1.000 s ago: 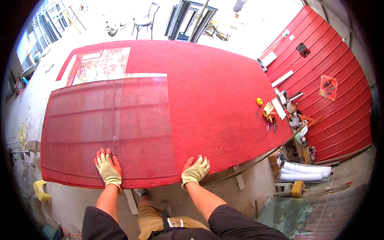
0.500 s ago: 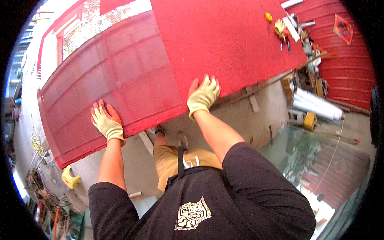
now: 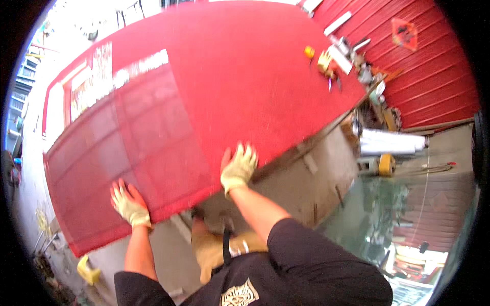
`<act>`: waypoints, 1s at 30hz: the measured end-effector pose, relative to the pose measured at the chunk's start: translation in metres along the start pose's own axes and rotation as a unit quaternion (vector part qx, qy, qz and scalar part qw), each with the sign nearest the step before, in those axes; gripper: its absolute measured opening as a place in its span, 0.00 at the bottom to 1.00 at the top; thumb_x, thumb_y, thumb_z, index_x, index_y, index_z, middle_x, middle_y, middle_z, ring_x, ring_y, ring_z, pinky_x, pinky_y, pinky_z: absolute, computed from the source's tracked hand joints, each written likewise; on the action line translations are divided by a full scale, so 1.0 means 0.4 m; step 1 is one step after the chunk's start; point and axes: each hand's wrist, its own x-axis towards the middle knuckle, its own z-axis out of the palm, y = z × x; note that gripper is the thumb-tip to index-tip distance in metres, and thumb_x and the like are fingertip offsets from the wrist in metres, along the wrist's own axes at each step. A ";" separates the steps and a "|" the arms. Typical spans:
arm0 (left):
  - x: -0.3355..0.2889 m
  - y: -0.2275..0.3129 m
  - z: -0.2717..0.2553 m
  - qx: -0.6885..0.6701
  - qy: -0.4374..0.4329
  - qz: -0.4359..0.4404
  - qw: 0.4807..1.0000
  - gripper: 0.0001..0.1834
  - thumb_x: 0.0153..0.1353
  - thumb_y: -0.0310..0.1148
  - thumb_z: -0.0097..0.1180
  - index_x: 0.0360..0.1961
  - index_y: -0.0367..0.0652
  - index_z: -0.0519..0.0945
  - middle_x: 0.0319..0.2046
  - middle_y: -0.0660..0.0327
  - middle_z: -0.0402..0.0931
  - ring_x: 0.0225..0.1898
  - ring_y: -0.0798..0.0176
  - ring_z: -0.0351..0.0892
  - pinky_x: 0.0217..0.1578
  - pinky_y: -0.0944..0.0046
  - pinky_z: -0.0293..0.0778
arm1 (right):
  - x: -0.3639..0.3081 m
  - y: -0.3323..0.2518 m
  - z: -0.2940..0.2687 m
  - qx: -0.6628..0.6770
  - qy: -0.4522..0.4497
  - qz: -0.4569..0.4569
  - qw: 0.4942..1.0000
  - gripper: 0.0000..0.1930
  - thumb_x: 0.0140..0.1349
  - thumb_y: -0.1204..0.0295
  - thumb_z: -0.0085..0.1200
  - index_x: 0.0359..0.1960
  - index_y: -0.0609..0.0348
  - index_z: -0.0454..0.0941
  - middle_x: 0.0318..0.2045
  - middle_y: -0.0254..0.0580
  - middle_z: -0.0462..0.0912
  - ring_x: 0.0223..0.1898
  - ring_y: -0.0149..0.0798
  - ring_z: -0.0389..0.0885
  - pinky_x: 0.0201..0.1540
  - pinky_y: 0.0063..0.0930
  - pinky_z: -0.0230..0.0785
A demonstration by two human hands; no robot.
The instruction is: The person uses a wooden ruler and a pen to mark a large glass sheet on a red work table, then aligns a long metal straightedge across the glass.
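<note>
A large dark-tinted glass pane point(image 3: 153, 137) lies flat on a table covered with red cloth point(image 3: 250, 66), at its near left part. My left hand point(image 3: 131, 205), in a cream glove with orange-red fingers, rests spread on the pane near its front edge. My right hand point(image 3: 240, 167), gloved alike, lies with fingers apart on the red cloth just right of the pane's near right corner, by the table's front edge. Neither hand holds anything. Both palms are hidden.
At the table's far right lie a yellow tape measure point(image 3: 309, 52), spare gloves point(image 3: 325, 62) and small tools. White rolls point(image 3: 392, 142) and a yellow-and-white tool point(image 3: 386, 164) sit to the right, above a large reflective glass sheet point(image 3: 367, 214). A yellow stool point(image 3: 88, 270) stands at lower left.
The view has tilted up, so more of the table's far side shows and everything sits lower in the picture. Both hands keep about the same places on the pane and cloth.
</note>
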 end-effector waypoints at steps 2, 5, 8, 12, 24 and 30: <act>0.001 -0.002 -0.005 -0.014 0.013 0.000 1.000 0.25 0.79 0.43 0.52 0.72 0.48 0.77 0.76 0.53 0.71 0.78 0.46 0.65 0.79 0.41 0.55 | 0.001 -0.007 -0.017 -0.012 -0.017 0.003 1.000 0.27 0.73 0.55 0.57 0.67 0.60 0.78 0.70 0.63 0.74 0.75 0.64 0.67 0.80 0.62 0.52; -0.014 -0.026 0.011 -0.028 -0.004 -0.018 0.999 0.26 0.77 0.41 0.55 0.72 0.47 0.77 0.76 0.53 0.70 0.79 0.46 0.64 0.79 0.41 0.54 | -0.005 -0.008 -0.023 -0.008 0.014 -0.011 1.000 0.26 0.72 0.56 0.58 0.64 0.60 0.80 0.67 0.62 0.77 0.73 0.63 0.69 0.80 0.61 0.54; -0.024 -0.045 0.041 -0.045 0.021 -0.014 0.999 0.25 0.77 0.40 0.55 0.71 0.45 0.77 0.76 0.50 0.71 0.78 0.46 0.65 0.79 0.41 0.54 | -0.012 -0.001 -0.014 0.000 0.021 -0.017 1.000 0.27 0.73 0.55 0.55 0.65 0.61 0.79 0.68 0.63 0.77 0.74 0.63 0.69 0.80 0.61 0.52; 0.034 0.026 0.005 -0.219 -0.105 -0.218 0.945 0.24 0.78 0.36 0.53 0.72 0.41 0.76 0.73 0.48 0.74 0.75 0.47 0.70 0.78 0.45 0.59 | -0.016 0.002 -0.005 -0.002 0.017 -0.015 1.000 0.27 0.73 0.55 0.55 0.64 0.61 0.79 0.68 0.63 0.77 0.75 0.62 0.68 0.81 0.61 0.51; 0.310 0.379 -0.954 -0.508 0.224 0.420 0.718 0.22 0.67 0.23 0.62 0.63 0.35 0.81 0.63 0.48 0.81 0.66 0.51 0.80 0.70 0.48 0.72 | -0.020 -0.017 -0.032 -0.006 0.006 0.004 1.000 0.27 0.70 0.55 0.59 0.64 0.58 0.81 0.69 0.57 0.77 0.75 0.60 0.68 0.80 0.61 0.52; 0.347 0.430 -1.104 -0.420 0.280 0.541 0.673 0.22 0.66 0.26 0.62 0.62 0.36 0.81 0.61 0.50 0.81 0.64 0.51 0.81 0.69 0.48 0.74 | -0.005 -0.032 -0.060 -0.008 -0.004 0.002 1.000 0.26 0.71 0.55 0.59 0.64 0.58 0.81 0.68 0.57 0.77 0.74 0.61 0.69 0.79 0.62 0.54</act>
